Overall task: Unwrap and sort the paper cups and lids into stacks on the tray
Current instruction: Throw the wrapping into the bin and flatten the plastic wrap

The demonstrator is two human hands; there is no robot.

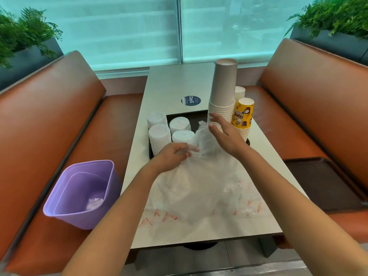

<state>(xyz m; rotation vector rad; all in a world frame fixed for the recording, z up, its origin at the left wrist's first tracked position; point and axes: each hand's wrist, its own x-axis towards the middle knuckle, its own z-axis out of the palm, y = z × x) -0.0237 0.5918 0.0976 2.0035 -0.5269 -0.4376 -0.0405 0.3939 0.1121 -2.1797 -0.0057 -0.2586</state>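
From the head camera, a pale surface (171, 84) runs between two orange booth seats, with a dark tray (186, 115) set across its middle. Much of the tray is covered, so only its far rim and a bit of its right edge show.

On the tray's left part stand four stacks of white lids (180, 124), two in front and two behind; the left pair overhangs or sits at the tray's edge, and I cannot tell which. On the right part rises a tall stack of plain grey-brown paper cups (224, 90), upside down. Just right of it is a shorter stack of yellow printed cups (243, 114), and behind that a white cup stack (240, 93), mostly hidden.

A large clear plastic wrapper (199, 188) with red print lies crumpled over the near half of the surface and rises toward the tray.

The left hand (172, 156) has its fingers curled onto the wrapper's upper edge, gripping the film; motion blur smears the fingertips. The right hand (226, 134) is spread with relaxed, straight fingers, in front of the base of the tall stack; whether it touches the cups or the film is unclear.

A lilac bin (81, 194) sits on the left seat with a scrap of clear plastic inside. A second dark tray (322, 182) lies on the right seat, its far corner cut off.
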